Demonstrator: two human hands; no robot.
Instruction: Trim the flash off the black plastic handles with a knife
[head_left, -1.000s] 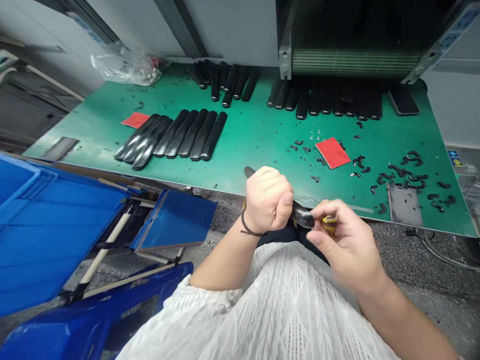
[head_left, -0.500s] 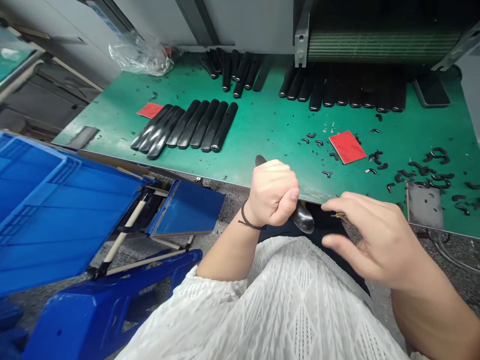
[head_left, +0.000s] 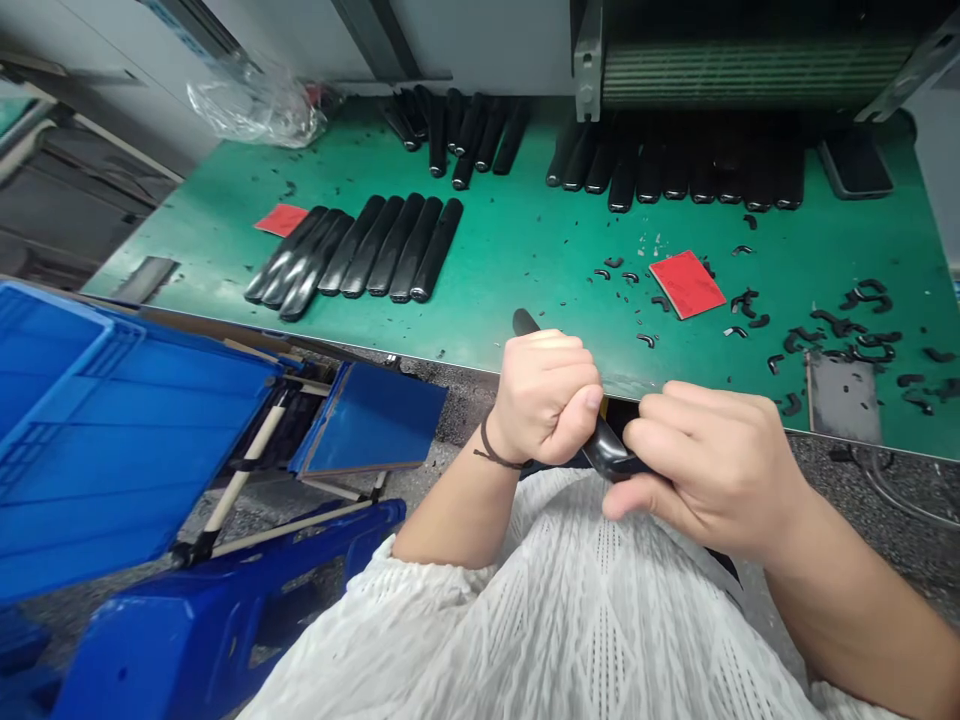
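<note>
Black handle point(head_left: 609, 458) passes through left hand point(head_left: 544, 397) into right hand point(head_left: 705, 470).

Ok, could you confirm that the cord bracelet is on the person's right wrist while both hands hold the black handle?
No: the head view shows the cord bracelet on the left wrist. The left hand and right hand do hold the black handle.

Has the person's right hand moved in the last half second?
Yes. The right hand has shifted left, away from the grey metal plate on the bench, and closed over the black bar.
</note>
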